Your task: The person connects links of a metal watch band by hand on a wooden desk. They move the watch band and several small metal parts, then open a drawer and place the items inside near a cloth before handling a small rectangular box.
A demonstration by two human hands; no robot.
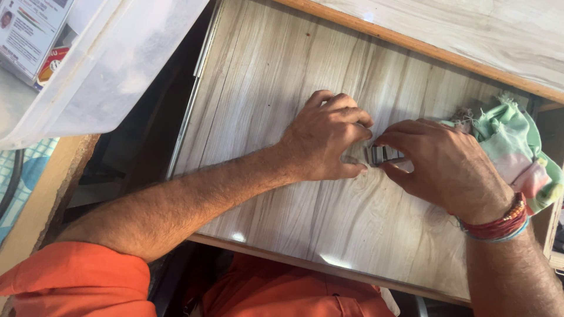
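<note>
Two hands, left hand and right hand, are shown pinching a small metal piece between them on a wood-grain panel.

White rectangular printed card or package with coloured bars and a small photo, far left corner, behind a translucent plastic bin, red and yellow round-edged label just below it, partly hidden

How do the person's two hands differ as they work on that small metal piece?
The left hand is curled, knuckles up, its wrist bare; the right hand lies flatter, its wrist ringed with red thread bands. The left reaches in from the left, the right from the right. Both pinch the small metal piece against the wood-grain panel.
</note>
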